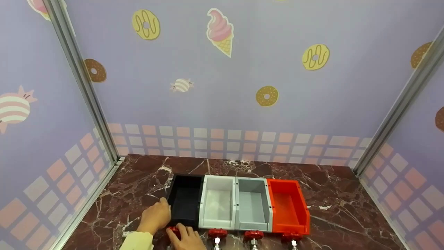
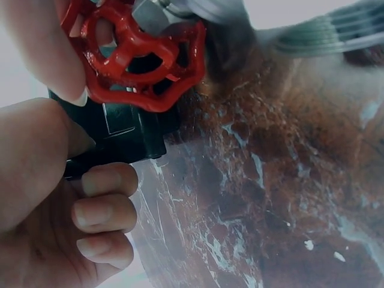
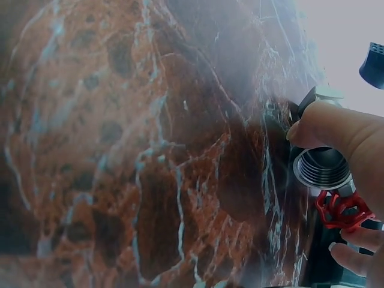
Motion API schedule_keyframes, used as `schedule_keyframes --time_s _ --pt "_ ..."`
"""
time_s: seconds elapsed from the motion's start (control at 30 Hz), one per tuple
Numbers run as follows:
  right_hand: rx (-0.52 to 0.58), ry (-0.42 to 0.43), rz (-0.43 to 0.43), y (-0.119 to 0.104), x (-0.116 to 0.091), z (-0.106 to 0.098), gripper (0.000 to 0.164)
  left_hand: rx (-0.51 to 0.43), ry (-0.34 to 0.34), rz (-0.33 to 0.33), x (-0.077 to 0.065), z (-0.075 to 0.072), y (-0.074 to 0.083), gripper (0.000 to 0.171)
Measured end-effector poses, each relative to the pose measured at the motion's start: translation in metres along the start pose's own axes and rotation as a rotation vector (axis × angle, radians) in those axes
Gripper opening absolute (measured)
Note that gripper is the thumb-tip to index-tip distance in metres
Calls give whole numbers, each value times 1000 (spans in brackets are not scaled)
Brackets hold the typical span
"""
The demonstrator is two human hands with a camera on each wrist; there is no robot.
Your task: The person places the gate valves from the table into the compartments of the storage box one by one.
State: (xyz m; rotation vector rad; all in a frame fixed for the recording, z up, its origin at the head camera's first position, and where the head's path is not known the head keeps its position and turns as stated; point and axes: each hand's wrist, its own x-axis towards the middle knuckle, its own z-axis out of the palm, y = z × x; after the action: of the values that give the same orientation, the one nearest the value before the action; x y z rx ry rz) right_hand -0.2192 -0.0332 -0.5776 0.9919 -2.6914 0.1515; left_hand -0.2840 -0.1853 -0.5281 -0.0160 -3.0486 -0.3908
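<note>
In the head view my left hand (image 1: pixel 156 216) is at the left wall of the black bin (image 1: pixel 187 199). The left wrist view shows that hand's fingers (image 2: pixel 103 213) curled at the dark bin's edge (image 2: pixel 141 141), just below a red handwheel (image 2: pixel 135 57). My right hand (image 1: pixel 188 239) reaches over the front of the black bin and grips a valve with a red handwheel (image 1: pixel 172 232). In the right wrist view its thumb (image 3: pixel 321 125) lies over the metal valve body (image 3: pixel 324 168), whose threaded opening faces the camera. Its other fingers (image 3: pixel 351 255) are beside the red wheel (image 3: pixel 342 210).
White (image 1: pixel 218 201), grey (image 1: pixel 253 199) and red (image 1: pixel 288 205) bins continue the row rightward. Three more valves with red handwheels (image 1: pixel 254 235) line their fronts. Everything stands on a dark marbled tabletop (image 1: pixel 138 184), with patterned walls (image 1: pixel 242 114) behind and at both sides.
</note>
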Motion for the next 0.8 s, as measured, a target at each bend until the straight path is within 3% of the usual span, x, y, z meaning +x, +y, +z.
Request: schedule_keyframes --time_s 0.17,0.4,0.8 --pt "31 18 -10 3 -2 0 42 -1 -11 -8 0 0 0 22" --pt "31 48 -32 7 -4 -3 45 0 -53 -30 2 0 -1 23" --pt "-25 206 -103 12 -3 -5 50 1 -41 -33 3 1 -2 24"
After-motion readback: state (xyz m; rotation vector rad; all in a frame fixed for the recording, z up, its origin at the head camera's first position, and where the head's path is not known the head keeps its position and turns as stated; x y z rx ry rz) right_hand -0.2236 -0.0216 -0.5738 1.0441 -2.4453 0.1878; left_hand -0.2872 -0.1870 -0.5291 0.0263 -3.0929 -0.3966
